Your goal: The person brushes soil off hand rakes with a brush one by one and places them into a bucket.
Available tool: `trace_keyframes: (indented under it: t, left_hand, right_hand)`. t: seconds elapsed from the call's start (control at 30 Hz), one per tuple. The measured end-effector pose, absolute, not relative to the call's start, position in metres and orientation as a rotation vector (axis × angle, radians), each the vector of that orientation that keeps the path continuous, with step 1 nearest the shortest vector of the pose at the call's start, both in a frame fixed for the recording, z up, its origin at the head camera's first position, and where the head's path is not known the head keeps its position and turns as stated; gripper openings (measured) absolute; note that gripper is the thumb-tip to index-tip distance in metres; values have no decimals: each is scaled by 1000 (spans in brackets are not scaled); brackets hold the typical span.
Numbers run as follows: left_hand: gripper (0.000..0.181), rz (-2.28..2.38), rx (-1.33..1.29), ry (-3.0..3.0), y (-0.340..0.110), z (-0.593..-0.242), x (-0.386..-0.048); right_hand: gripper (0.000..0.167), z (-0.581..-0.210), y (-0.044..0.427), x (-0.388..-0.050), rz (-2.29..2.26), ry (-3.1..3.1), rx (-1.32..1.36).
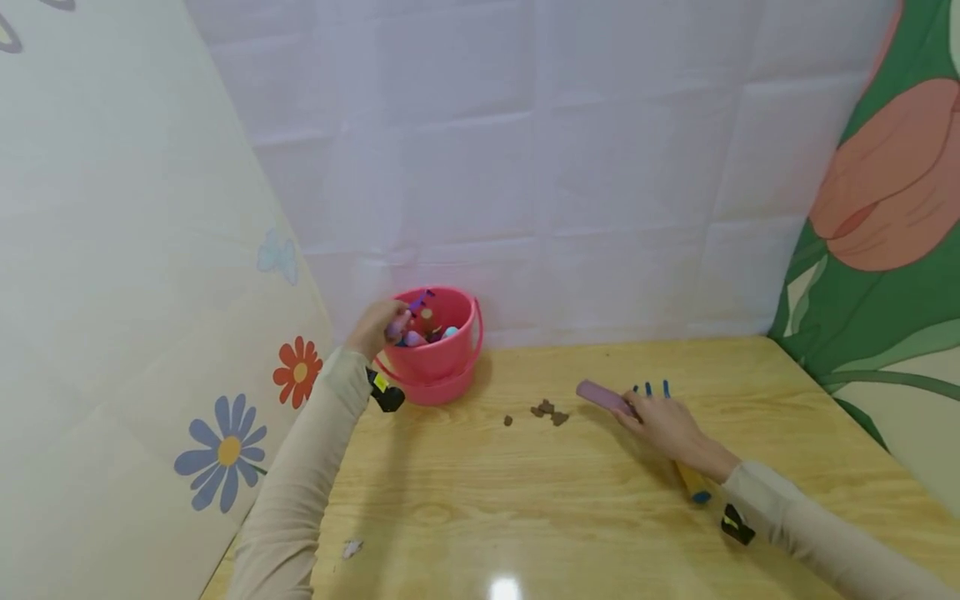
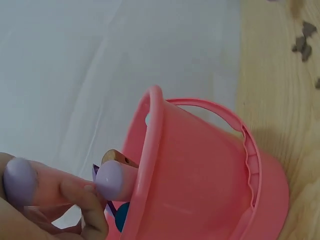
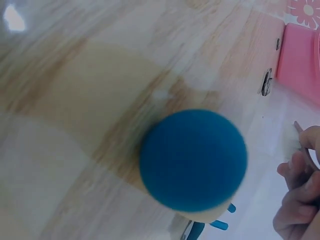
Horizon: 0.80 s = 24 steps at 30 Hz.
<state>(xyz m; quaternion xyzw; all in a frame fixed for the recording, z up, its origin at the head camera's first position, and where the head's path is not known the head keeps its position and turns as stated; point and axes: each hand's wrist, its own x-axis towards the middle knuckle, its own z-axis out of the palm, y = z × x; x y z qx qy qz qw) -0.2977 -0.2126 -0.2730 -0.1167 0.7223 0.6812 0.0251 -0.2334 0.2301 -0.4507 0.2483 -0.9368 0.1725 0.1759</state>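
Observation:
My left hand is at the left rim of a pink bucket. It grips a pink handle with a lavender end, seen close up in the left wrist view. Purple prongs show over the bucket's opening; whether they belong to that handle is unclear. Over the table's right side, my right hand pinches a flat mauve piece whose far part points left. Beneath that hand and wrist is a toy rake with a yellow handle, blue tines and a blue end cap.
Inside the bucket are another lavender-ended pink handle and a wooden piece. Several brown crumbs lie mid-table, and a pale scrap is near the front left. A white sheet hangs behind the table.

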Motion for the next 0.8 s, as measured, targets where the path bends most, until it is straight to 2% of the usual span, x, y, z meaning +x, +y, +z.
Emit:
trace_keyframes:
  t: [0.03,0.13,0.4,0.8]
  left_hand:
    - [5,2139,-392,2174,-213,-272,-298]
    - [12,2228,-471,2016,-214,-270,-298]
    - [11,2256,-485,1866,-218,-268,-298]
    - [27,2208,-511,1908,-221,-275,-303]
  right_hand:
    - [26,-451,230,-233,488,-2654,703]
    - [25,-452,231,-232,484,-2663,690]
    - [26,-451,231,-228,502,-2667,682]
    - [24,-452,233,-224,510,-2681,654]
